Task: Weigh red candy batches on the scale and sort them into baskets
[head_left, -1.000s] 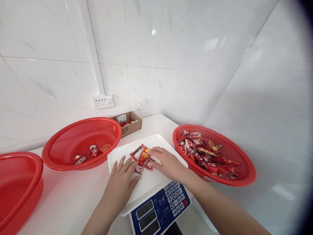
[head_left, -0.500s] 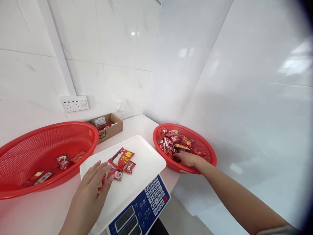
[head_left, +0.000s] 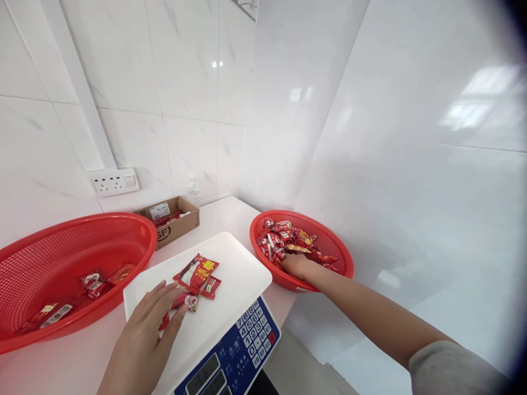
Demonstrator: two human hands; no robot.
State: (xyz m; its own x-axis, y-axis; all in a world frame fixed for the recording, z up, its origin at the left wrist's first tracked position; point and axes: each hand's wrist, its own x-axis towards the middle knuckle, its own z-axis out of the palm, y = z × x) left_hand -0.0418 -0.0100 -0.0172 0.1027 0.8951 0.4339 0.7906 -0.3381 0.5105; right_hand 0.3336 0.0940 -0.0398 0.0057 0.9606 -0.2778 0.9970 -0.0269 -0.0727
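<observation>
A white scale tray (head_left: 239, 263) carries a few red snack packets (head_left: 197, 274). My left hand (head_left: 144, 334) lies flat on the tray's near left part, fingers stretched out, fingertips touching a small packet (head_left: 183, 302). My right hand (head_left: 296, 265) reaches into the red basket (head_left: 341, 258) on the right, which is full of several red candy packets (head_left: 288, 238). Its fingers are down among the packets and hidden.
A large red basket (head_left: 135, 225) on the left holds a few packets. A small cardboard box (head_left: 181, 225) stands by the wall under a socket (head_left: 113, 181). The scale's blue keypad (head_left: 251, 334) faces me. White tiled walls close the corner.
My right hand left the packets on the tray and went into the right basket. My left hand stayed flat on the tray. The view swung to the right.
</observation>
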